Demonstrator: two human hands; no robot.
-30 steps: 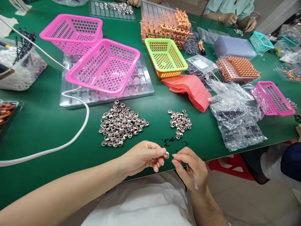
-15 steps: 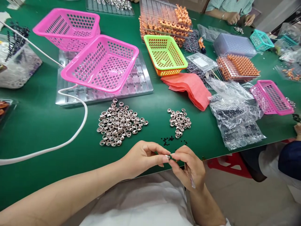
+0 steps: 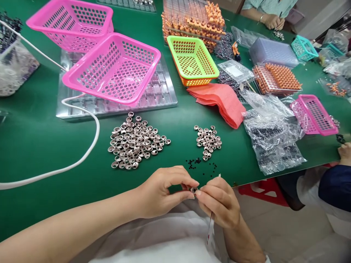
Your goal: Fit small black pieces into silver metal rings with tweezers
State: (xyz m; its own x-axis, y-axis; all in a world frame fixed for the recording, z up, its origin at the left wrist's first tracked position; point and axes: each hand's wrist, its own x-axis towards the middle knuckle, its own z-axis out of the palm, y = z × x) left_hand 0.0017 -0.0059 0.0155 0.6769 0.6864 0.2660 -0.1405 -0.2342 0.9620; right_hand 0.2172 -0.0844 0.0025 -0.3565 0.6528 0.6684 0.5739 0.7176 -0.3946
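Note:
My left hand (image 3: 164, 190) pinches a small silvery metal cup-shaped ring (image 3: 194, 190) between thumb and fingers near the table edge. Against the ring's right side press the fingertips of my right hand (image 3: 221, 202). Slim metal tweezers (image 3: 210, 223) lie across that same hand, tips up above its fingers and the other end hanging below. Just beyond my hands are scattered tiny black pieces (image 3: 195, 162). A large pile of similar metal rings (image 3: 134, 140) lies to the left, a smaller pile of rings (image 3: 208, 140) to the right.
Pink baskets (image 3: 109, 95) overlap a clear plastic tray (image 3: 164, 98), with a white cable (image 3: 95, 135) alongside. Farther back are a green basket (image 3: 193, 78), red cloth (image 3: 219, 100) and orange parts (image 3: 192, 29). Plastic bags (image 3: 271, 146) lie right. Another person's hands (image 3: 274, 22) work at the far side.
My right hand has turned, so the tweezer tips now rise above its fingers. The ring between my hands shows its round opening more plainly. The view has shifted slightly.

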